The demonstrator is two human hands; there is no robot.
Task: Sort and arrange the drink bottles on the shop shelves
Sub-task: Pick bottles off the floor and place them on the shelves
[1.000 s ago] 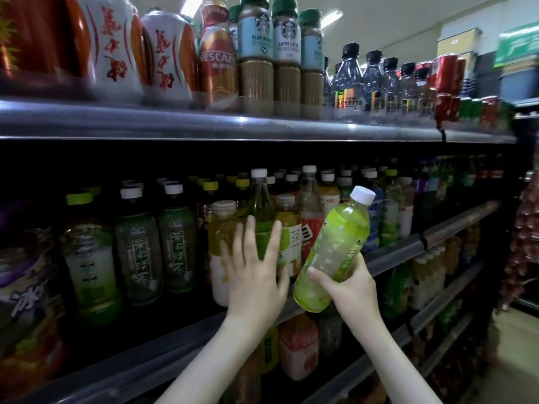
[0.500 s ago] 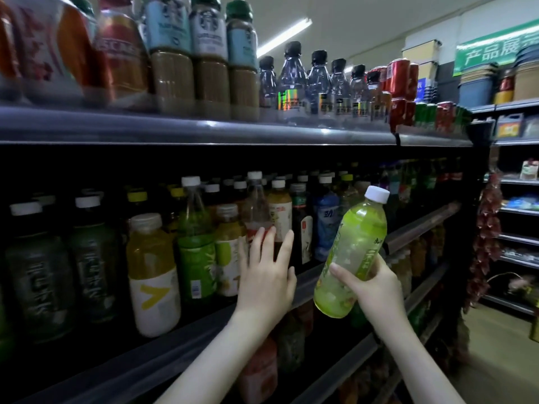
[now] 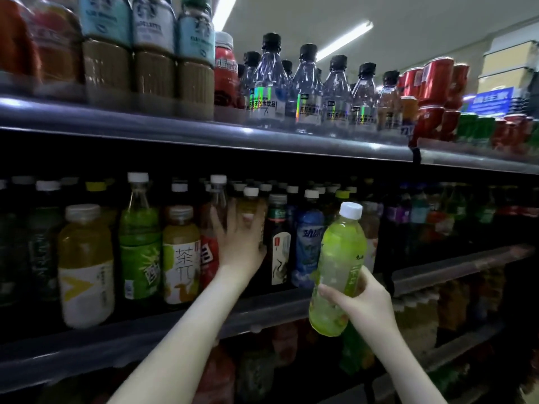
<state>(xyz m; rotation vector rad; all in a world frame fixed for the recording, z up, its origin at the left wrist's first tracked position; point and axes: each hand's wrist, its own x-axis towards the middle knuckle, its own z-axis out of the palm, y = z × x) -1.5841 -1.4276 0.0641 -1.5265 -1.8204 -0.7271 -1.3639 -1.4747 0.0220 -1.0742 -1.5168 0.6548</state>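
Note:
My right hand (image 3: 361, 301) grips a light green drink bottle (image 3: 338, 258) with a white cap by its lower half. It holds the bottle tilted, in front of the middle shelf's edge (image 3: 291, 304). My left hand (image 3: 239, 240) reaches into the middle shelf with its fingers spread. It lies against an amber bottle with a white cap (image 3: 251, 199) and partly covers a red-labelled bottle (image 3: 207, 258). To the left stand a yellow tea bottle (image 3: 180, 258) and a green bottle (image 3: 140, 246), to the right a dark bottle (image 3: 278, 246) and a blue one (image 3: 309, 246).
The top shelf (image 3: 204, 135) carries coffee bottles (image 3: 151, 53), clear water bottles with black caps (image 3: 268, 83) and red cans (image 3: 431, 91). More bottles fill the dim lower shelf (image 3: 408, 325). The middle shelf runs on to the right, packed with bottles.
The view has shifted right along the shelf. My left hand has gone deeper into the middle shelf onto the bottles. My right hand still holds the green bottle.

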